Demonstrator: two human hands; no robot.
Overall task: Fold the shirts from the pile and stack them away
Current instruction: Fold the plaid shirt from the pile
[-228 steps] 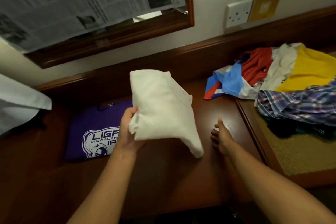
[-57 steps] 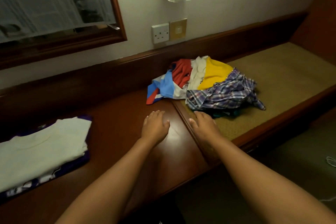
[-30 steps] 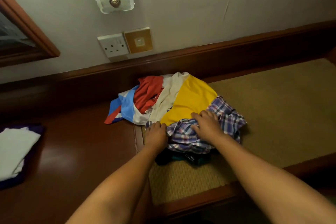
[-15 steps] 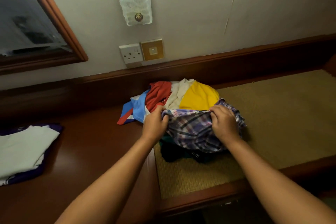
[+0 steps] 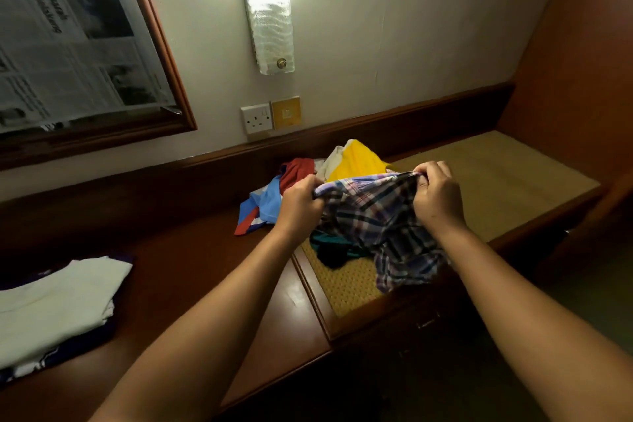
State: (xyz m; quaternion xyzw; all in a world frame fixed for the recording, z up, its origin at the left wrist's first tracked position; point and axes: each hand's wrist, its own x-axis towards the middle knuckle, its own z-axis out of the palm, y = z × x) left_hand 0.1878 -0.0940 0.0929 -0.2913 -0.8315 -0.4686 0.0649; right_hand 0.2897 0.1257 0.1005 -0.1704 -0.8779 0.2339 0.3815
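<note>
Lifting the plaid shirt (image 5: pixel 380 216) off the pile (image 5: pixel 318 181), the person has both hands on its top edge at frame centre-right. Left hand (image 5: pixel 299 204) has its fingers curled tight round one end of that edge; right hand (image 5: pixel 436 195) does the same at the other end, w/ the cloth bunched between thumb and fingers. Edge is stretched roughly level between the 2 hands; rest of the shirt hangs crumpled, lower part trailing onto the woven mat (image 5: pixel 496 181) set into the tabletop (image 5: pixel 212 267).

Behind it the pile sits against the back rail: yellow, red, cream and blue pieces, plus a dark teal garment (image 5: pixel 329 247) just under the plaid.

Lower left of frame: a folded white shirt (image 5: pixel 54 298) lies on a purple one (image 5: pixel 85 346), so the stack is started, approx. 2 done.

Step in hand, by the look of it: picking the next shirt and finding its shoulders or collar. Can't tell which part is actually gripped. Next move prob. calls for raising it clear of the teal piece, shaking it open, then laying it flat on the bare wood to the left before folding. Risk: hem snags and drags the teal one along.
</note>
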